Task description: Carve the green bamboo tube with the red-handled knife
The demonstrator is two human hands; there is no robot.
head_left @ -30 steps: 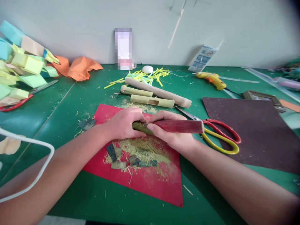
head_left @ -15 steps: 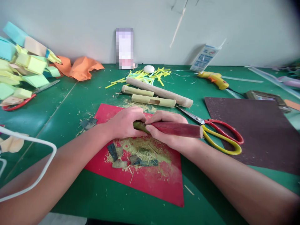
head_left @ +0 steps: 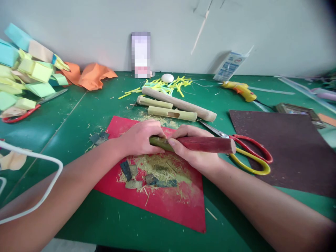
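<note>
My left hand (head_left: 144,137) is closed around a short green bamboo piece (head_left: 159,142), its fingers curled over the far end. Thumb and fingers of my right hand (head_left: 193,143) grip a tool by its thick, dark red wooden handle (head_left: 210,144). The handle's butt points right, and the working end is hidden at the bamboo between my hands. Both hands are above a red sheet (head_left: 181,213). On that sheet, just below the hands, are pale shavings (head_left: 168,171) and several dark scraps (head_left: 126,170).
Beyond the hands lie cut bamboo pieces (head_left: 172,113) and a long pale stick (head_left: 181,103). Red-and-yellow scissors (head_left: 252,169) lie near my right wrist, by a brown sheet (head_left: 286,150). A yellow glue gun (head_left: 240,91) is farther back; folded paper (head_left: 39,71) is piled left.
My right hand and the red handle have shifted slightly to the right, showing more of the green bamboo. My left hand stays in place.
</note>
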